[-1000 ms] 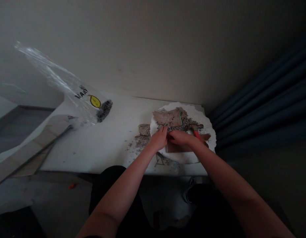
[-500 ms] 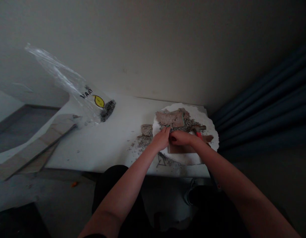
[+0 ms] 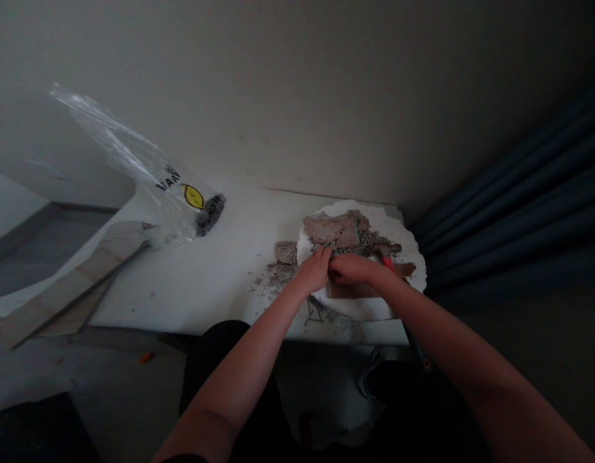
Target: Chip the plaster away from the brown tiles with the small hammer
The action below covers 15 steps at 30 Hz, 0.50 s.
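My left hand (image 3: 315, 269) and my right hand (image 3: 349, 268) meet over a scalloped white slab (image 3: 410, 247). Both sets of fingers are bent inward at the left end of a flat brown piece (image 3: 351, 291); what they pinch is hidden. Just beyond them lies a brown, mesh-textured piece (image 3: 332, 230) with broken edges, amid grey crumbled rubble (image 3: 369, 243). To the right of my right hand is a tool with a red part (image 3: 387, 261), resembling a hammer; my forearm covers some of it. A brown fragment (image 3: 404, 269) rests beside it.
The white table (image 3: 220, 270) carries a small textured chunk (image 3: 285, 252) and scattered crumbs. A clear plastic bag (image 3: 182, 193) with dark contents leans at the back left. Long boards (image 3: 76, 276) overhang the left side. A wall stands behind, a dark curtain (image 3: 519, 199) at right.
My right hand's fingers have shifted slightly near the brown piece's left end. My left hand and the things around stay nearly where they were.
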### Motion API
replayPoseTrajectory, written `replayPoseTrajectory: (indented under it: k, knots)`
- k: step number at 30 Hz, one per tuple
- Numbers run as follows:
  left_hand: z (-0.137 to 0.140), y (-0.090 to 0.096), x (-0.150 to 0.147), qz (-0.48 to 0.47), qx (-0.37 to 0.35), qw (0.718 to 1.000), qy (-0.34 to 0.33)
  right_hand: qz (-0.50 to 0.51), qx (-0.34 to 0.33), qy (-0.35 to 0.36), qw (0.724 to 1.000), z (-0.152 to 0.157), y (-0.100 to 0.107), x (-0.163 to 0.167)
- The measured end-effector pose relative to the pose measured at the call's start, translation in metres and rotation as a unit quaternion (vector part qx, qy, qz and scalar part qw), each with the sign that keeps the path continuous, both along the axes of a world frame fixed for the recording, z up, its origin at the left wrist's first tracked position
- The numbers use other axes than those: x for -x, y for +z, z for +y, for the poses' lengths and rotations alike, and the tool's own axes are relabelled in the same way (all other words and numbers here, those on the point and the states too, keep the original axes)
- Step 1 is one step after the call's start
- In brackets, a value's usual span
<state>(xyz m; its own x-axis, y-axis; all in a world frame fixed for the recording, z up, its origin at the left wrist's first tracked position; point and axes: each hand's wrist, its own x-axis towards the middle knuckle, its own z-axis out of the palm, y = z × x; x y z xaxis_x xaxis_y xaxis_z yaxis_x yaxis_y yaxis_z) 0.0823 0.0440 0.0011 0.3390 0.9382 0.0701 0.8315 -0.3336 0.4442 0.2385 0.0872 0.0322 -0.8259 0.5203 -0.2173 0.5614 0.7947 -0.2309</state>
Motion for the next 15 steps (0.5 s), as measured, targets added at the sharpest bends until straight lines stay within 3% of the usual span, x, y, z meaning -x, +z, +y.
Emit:
replayPoseTrajectory:
  k: [15]
  knots:
    - [0.001,-0.0035,0.0013,-0.001,0.018,1.0,-0.001,-0.059,0.028,0.017,0.998,0.004,0.0088,0.0103]
